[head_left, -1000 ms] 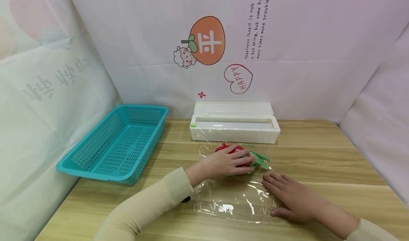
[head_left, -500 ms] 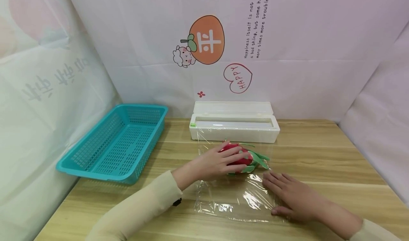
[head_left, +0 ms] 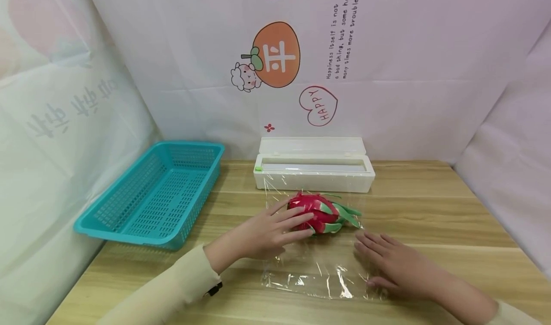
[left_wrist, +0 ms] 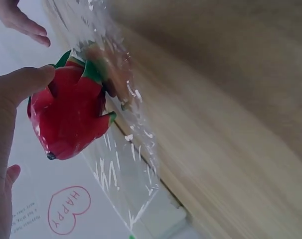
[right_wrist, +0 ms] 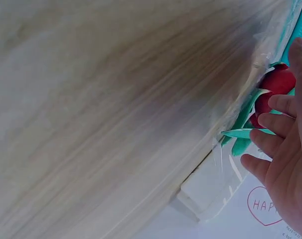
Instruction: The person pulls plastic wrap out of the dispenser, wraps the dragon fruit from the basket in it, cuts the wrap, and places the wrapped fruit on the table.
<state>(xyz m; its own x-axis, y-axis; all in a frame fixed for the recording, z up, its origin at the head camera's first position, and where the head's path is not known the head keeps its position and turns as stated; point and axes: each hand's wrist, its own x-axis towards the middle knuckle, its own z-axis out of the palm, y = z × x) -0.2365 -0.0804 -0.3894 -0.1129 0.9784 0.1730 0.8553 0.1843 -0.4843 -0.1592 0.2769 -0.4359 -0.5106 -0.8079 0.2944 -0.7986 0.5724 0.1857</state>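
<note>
dragon fruit (head_left: 319,213): on cling film (head_left: 318,267), on wooden table (head_left: 430,215), before white film dispenser (head_left: 313,172). left hand (head_left: 267,231) touches it, fingers straight; right hand (head_left: 398,265) flat on film. wall print reads "happy" (head_left: 319,106).

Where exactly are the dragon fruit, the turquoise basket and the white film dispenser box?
dragon fruit (head_left: 316,212), head view, on its red middle.
turquoise basket (head_left: 129,234), head view, on its near rim.
white film dispenser box (head_left: 314,182), head view, on its front wall.
</note>
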